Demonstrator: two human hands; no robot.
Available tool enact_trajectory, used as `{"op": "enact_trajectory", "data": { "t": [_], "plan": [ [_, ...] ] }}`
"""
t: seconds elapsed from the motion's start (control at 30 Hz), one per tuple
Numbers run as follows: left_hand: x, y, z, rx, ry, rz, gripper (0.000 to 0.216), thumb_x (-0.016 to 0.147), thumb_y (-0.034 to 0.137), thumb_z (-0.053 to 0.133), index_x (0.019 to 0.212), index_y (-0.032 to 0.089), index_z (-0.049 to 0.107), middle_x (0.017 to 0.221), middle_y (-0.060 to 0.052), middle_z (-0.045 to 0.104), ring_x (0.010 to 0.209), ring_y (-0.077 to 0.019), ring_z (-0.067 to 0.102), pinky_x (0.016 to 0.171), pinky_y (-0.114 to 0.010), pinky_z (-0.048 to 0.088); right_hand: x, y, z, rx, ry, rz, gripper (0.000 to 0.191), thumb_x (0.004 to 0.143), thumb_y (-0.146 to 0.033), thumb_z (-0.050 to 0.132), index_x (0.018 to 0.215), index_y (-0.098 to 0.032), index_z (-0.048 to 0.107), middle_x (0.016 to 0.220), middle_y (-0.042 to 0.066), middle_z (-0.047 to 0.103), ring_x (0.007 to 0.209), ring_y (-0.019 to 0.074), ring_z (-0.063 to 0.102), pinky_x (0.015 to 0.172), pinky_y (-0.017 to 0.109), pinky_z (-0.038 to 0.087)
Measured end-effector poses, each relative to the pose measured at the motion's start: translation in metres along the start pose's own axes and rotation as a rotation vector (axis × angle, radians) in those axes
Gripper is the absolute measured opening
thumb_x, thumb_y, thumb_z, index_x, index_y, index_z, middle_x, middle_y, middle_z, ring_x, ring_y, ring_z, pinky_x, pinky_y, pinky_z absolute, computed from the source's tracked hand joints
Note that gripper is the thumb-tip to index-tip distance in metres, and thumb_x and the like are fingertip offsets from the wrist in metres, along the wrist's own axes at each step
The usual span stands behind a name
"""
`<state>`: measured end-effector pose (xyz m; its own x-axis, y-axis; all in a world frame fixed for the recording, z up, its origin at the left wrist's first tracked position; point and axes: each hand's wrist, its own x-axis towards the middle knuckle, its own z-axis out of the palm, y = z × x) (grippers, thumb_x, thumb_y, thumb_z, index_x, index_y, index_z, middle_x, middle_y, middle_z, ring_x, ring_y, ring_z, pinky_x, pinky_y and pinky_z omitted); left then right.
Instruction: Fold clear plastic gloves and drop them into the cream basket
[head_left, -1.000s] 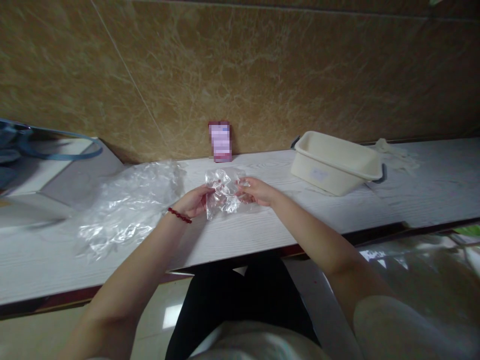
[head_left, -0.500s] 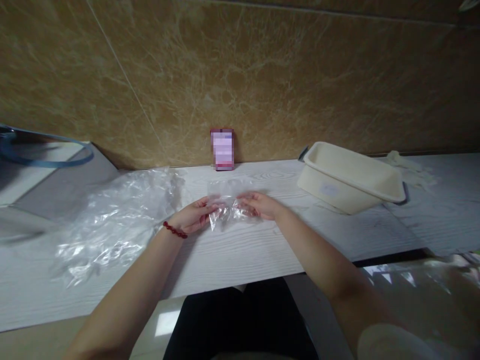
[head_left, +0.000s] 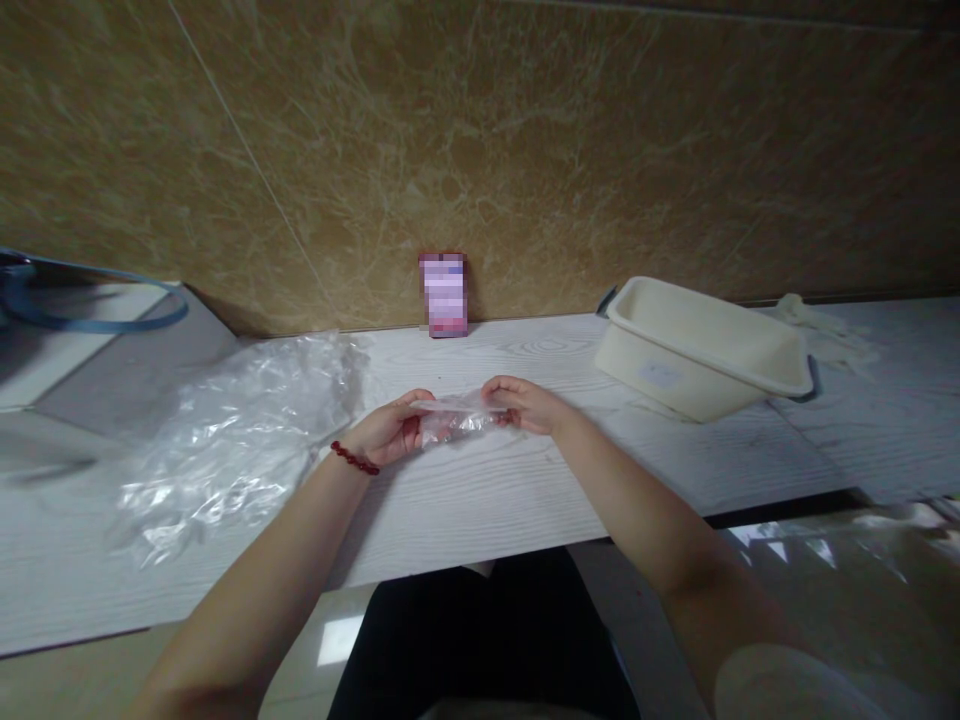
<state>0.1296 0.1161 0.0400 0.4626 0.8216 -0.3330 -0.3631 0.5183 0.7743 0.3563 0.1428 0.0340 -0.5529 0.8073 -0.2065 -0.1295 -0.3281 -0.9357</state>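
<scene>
A small clear plastic bag (head_left: 461,418) is stretched between my two hands, just above the white wood-grain table (head_left: 480,520). My left hand (head_left: 397,428), below a red bead bracelet (head_left: 355,458), pinches its left end. At the other end, my right hand (head_left: 525,404) grips the bag between thumb and fingers. The bag looks folded over along its upper edge, and its lower part is crinkled and shiny. Whether anything lies inside it, I cannot tell.
Crumpled clear plastic bags (head_left: 247,440) are heaped to the left. A phone (head_left: 445,296) leans against the marbled wall. On the right stands a cream plastic bin (head_left: 682,375), with a pale glove-like thing (head_left: 821,335) behind it. A blue band (head_left: 97,325) shows at far left.
The bag's upper part, spread out flat away from me before, is now folded down into a narrow strip between my hands. Both hands have stayed nearly in place.
</scene>
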Motion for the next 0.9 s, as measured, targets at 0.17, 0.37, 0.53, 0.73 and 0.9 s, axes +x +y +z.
{"op": "enact_trajectory", "data": {
  "t": [0.17, 0.37, 0.53, 0.73, 0.9],
  "plan": [
    [0.001, 0.004, -0.001, -0.073, 0.016, -0.027, 0.009, 0.071, 0.017, 0.045, 0.071, 0.013, 0.053, 0.065, -0.007, 0.059, 0.06, -0.0164, 0.061, 0.054, -0.028, 0.052, 0.001, 0.0, 0.001, 0.053, 0.043, -0.034, 0.008, 0.07, -0.023, 0.056, 0.076, -0.019, 0.052, 0.067, -0.003, 0.052, 0.053, 0.0071, 0.05, 0.046, 0.018, 0.044],
    [0.003, -0.003, 0.004, 0.114, 0.216, 0.098, 0.012, 0.066, 0.021, 0.06, 0.067, 0.015, 0.05, 0.057, 0.002, 0.052, 0.046, -0.0072, 0.051, 0.039, -0.015, 0.041, 0.001, -0.003, 0.006, 0.068, 0.113, -0.02, 0.012, 0.078, -0.024, 0.041, 0.087, -0.023, 0.048, 0.064, -0.004, 0.052, 0.053, 0.0092, 0.052, 0.047, 0.02, 0.044],
    [0.005, -0.01, 0.005, 0.25, 0.202, 0.19, 0.025, 0.058, 0.019, 0.068, 0.065, 0.016, 0.045, 0.056, 0.006, 0.05, 0.043, -0.0036, 0.045, 0.037, -0.013, 0.032, 0.002, -0.007, 0.011, 0.166, 0.143, 0.151, 0.041, 0.086, -0.049, 0.02, 0.094, -0.021, 0.05, 0.07, 0.001, 0.058, 0.06, 0.0128, 0.056, 0.055, 0.027, 0.047],
    [0.007, -0.016, 0.012, 0.415, 0.321, 0.321, 0.03, 0.059, 0.026, 0.068, 0.077, 0.018, 0.046, 0.054, 0.008, 0.048, 0.04, -0.0033, 0.042, 0.037, -0.014, 0.028, 0.005, 0.006, 0.016, 0.08, 0.162, 0.08, 0.028, 0.075, -0.043, 0.054, 0.078, -0.015, 0.057, 0.071, 0.004, 0.061, 0.067, 0.0121, 0.056, 0.066, 0.025, 0.045],
    [0.007, -0.017, 0.024, 0.366, 0.397, 0.383, 0.054, 0.057, 0.026, 0.07, 0.104, 0.021, 0.044, 0.054, 0.01, 0.048, 0.043, -0.0049, 0.045, 0.043, -0.016, 0.034, 0.012, 0.022, 0.019, -0.219, 0.432, -0.09, 0.032, 0.073, -0.048, 0.052, 0.076, -0.016, 0.059, 0.068, 0.001, 0.06, 0.07, 0.0142, 0.056, 0.063, 0.024, 0.043]
  ]
}}
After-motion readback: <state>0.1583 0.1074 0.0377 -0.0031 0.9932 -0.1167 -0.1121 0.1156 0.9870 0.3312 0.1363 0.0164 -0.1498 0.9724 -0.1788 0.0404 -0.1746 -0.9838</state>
